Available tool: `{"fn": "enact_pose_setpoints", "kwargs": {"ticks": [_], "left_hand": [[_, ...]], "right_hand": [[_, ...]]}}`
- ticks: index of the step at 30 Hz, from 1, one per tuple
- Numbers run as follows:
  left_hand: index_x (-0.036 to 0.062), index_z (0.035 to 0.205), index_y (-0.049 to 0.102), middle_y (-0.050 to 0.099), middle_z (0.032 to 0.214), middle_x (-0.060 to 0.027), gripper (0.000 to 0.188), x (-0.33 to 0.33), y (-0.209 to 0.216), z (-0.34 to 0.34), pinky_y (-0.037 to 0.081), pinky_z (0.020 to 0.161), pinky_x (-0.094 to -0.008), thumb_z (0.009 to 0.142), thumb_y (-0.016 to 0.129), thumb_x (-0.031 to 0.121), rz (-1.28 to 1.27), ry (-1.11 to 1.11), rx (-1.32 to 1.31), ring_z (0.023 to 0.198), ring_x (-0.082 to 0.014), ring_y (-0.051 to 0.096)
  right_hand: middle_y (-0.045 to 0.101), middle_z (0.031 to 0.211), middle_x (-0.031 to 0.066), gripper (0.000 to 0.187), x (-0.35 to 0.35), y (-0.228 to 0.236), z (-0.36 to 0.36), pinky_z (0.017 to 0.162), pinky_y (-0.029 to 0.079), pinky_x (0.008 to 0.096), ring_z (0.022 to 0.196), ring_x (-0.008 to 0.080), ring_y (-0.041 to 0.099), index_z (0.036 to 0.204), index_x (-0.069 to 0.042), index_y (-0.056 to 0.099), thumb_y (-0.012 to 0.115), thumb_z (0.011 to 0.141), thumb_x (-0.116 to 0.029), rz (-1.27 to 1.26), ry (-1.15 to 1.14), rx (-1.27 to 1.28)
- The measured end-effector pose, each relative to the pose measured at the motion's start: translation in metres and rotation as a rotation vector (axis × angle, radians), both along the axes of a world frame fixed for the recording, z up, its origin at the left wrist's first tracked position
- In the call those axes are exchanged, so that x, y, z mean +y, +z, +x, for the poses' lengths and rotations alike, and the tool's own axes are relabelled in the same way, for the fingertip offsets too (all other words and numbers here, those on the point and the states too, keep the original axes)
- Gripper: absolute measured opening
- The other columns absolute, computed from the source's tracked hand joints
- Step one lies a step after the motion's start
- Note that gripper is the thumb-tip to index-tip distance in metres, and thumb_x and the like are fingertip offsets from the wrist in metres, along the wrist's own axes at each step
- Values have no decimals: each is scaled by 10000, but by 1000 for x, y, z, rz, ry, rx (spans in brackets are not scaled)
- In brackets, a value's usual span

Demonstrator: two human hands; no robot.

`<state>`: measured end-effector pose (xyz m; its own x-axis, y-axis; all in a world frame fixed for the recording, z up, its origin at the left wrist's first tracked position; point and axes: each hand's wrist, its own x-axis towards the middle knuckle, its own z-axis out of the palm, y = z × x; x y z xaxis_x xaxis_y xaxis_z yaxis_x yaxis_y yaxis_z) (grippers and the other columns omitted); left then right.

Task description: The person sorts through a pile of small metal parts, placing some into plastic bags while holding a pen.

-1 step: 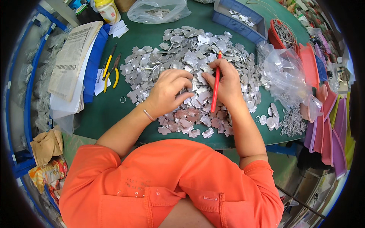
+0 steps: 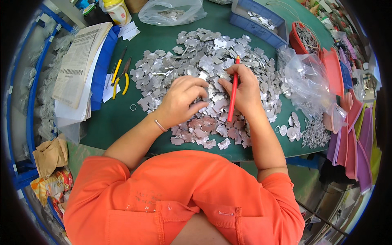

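Observation:
A wide heap of small, flat, silvery metal pieces (image 2: 212,57), notched along their edges, lies in front of me. Over its near left part is my left hand (image 2: 182,98), fingers curved and thumb apart, with nothing visible between them. To its right, my right hand (image 2: 246,87) grips a red pencil (image 2: 232,96) that stands steeply across the fingers. The pencil's tapered end points away from me and its other end hangs above the near pieces. My hands cover part of the heap.
Pliers (image 2: 124,79) and a yellow-handled tool (image 2: 117,69) lie left, beside a blue bin (image 2: 102,73) with papers. Behind the heap are a clear bag (image 2: 173,14) and a blue-grey tray (image 2: 257,30). At right are a red basket (image 2: 302,38), metal discs (image 2: 292,130) and rings (image 2: 315,132).

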<state>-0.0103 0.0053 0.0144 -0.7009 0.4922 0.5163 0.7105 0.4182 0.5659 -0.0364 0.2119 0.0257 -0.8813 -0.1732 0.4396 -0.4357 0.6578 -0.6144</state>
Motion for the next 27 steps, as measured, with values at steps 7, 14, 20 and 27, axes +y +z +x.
{"fn": "enact_pose_setpoints", "kwargs": {"ticks": [7,14,20,27], "left_hand": [[23,751,621,650,870,-107,107,-18,9,0,486,768,-332,682,698,-3,200,176,110,840,-247,628],[24,993,592,593,1064,-147,247,-34,-8,-24,405,894,-385,813,615,192,-122,359,-75,1016,-333,536],[34,953,603,605,1007,-128,209,-34,-9,-15,407,876,-374,799,620,174,-5,336,-49,990,-308,550],[65,813,619,606,914,-60,119,-13,-6,1,393,838,-340,719,604,-6,32,217,-13,865,-243,559]], "right_hand": [[581,747,72,146,14,-11,8,631,453,291,672,188,555,820,-32,547,662,731,-13,-315,5,-93],[574,739,95,178,17,-7,-34,664,440,348,689,267,537,833,-44,548,660,700,-6,-66,-22,-40],[551,726,95,203,16,-2,-34,659,422,361,686,274,514,803,-36,535,686,671,-1,24,-17,-52],[598,782,89,126,16,-8,19,671,463,277,713,189,578,775,-24,523,624,752,48,-380,137,-91]]}}
